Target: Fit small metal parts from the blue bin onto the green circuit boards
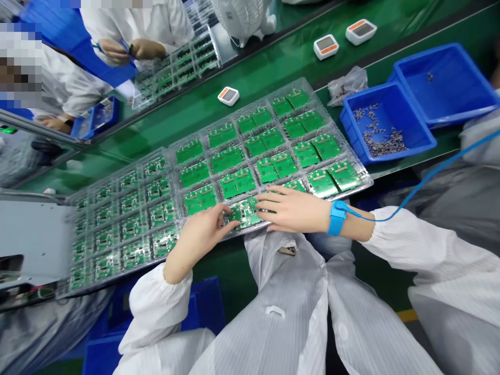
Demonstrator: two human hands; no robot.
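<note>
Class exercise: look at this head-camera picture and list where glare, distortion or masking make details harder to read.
Head view: glare streaks the clear plastic tray, and the circuit boards beside the left hand carry bright highlights. Head view: wide-angle distortion bows the tray's long edge and stretches the white sleeve at right. Head view: pixelated blocks mask the top left corner.

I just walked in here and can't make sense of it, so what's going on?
A person in a white coat is working over a clear plastic tray of green circuit boards. Their left hand and right hand both touch one board near the tray's edge. A blue strap circles the right wrist. Small metal parts lie in a blue bin nearby.
</note>
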